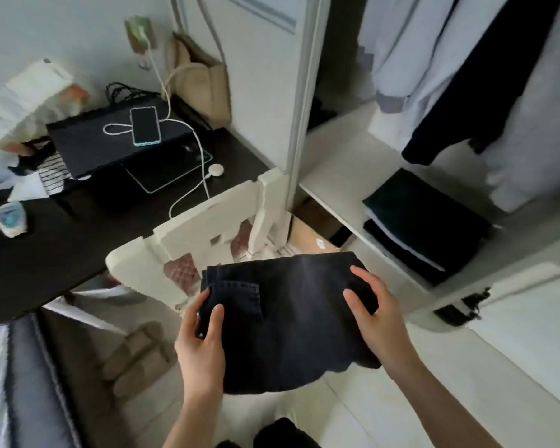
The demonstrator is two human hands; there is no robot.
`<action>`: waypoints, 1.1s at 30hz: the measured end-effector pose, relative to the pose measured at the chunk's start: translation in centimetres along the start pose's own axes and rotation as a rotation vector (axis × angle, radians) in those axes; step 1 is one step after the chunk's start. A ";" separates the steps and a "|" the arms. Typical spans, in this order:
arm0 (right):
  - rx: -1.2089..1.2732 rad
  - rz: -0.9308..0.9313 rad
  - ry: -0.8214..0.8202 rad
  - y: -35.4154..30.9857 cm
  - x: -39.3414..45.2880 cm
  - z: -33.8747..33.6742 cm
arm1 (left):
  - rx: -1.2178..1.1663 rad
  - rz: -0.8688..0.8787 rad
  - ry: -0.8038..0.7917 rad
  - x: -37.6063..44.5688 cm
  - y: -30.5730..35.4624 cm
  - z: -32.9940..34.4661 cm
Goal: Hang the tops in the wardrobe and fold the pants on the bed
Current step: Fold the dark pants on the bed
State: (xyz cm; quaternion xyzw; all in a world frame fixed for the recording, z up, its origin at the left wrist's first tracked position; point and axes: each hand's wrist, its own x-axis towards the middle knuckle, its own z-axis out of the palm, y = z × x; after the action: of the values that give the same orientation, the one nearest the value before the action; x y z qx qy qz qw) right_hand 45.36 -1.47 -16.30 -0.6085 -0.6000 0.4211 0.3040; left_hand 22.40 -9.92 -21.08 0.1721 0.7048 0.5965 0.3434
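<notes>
- Head view: folded black jeans (288, 321) held in the air over the pale floor (466, 367), in front of the open wardrobe (337, 176); not resting on anything.
- Left hand (201, 347) grips the jeans' left edge, thumb on top near the back pocket, fingers curled under.
- Right hand (380, 318) grips the right edge, fingers spread over the top, thumb side wrapped at the fold.
- Wardrobe shelf carries a stack (424, 224) of dark folded clothes towards its front edge; tops (450, 76) hang above it.
- Chair (207, 227) stands just beyond the jeans, pushed to the desk (94, 227); phone (145, 126) and cable lie near the desk's far edge.
- Risk, my guess: the fold sags at the unsupported near edge; a loosened grip would let it fall open.
- Risk: sliding the jeans onto the stack could push it askew, or snag the hanging hems.
</notes>
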 end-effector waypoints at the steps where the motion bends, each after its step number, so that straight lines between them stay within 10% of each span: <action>1: 0.020 0.040 0.014 0.6 0.4 -1.0 | 0.005 -0.010 -0.048 0.4 0.1 1.6; 16: 0.574 0.512 0.634 6.5 13.6 -10.0 | 0.064 -0.265 -0.760 12.9 4.0 26.5; 25: 0.111 0.234 1.144 7.2 25.2 -18.9 | -0.007 -0.241 -1.233 19.2 7.5 49.7; 33: -0.342 0.817 0.599 18.8 28.7 -17.1 | 0.872 0.185 -1.214 22.4 -2.2 56.3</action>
State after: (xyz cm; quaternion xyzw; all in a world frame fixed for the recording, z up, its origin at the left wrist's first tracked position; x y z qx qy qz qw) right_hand 67.14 27.37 -29.09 -0.9270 -0.2611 0.2093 0.1695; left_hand 45.81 44.90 -32.38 0.6494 0.5467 0.0899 0.5208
